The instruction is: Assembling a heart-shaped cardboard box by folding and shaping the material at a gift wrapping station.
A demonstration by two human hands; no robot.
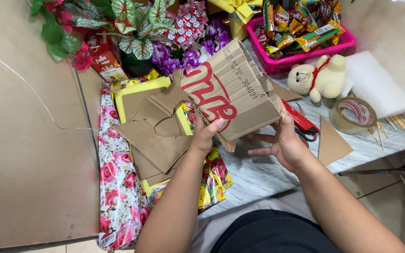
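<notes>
Now, cardboard piece (233, 91) (printed red) — between left hand (206, 136), right hand (288, 143)

You hold a brown cardboard sheet (230, 91) with red lettering at frame centre. At lower left, wrapping paper (118, 197) shows pink roses on white. Upper right, a pink basket (301, 58); below it, a cream teddy bear (322, 77) with what looks like a red ribbon.

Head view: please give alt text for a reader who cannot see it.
Two bare hands, left hand and right hand, hold a torn brown cardboard piece with red print above a grey table. Brown cardboard scraps lie left; a cream teddy bear and pink snack basket sit right.
</notes>
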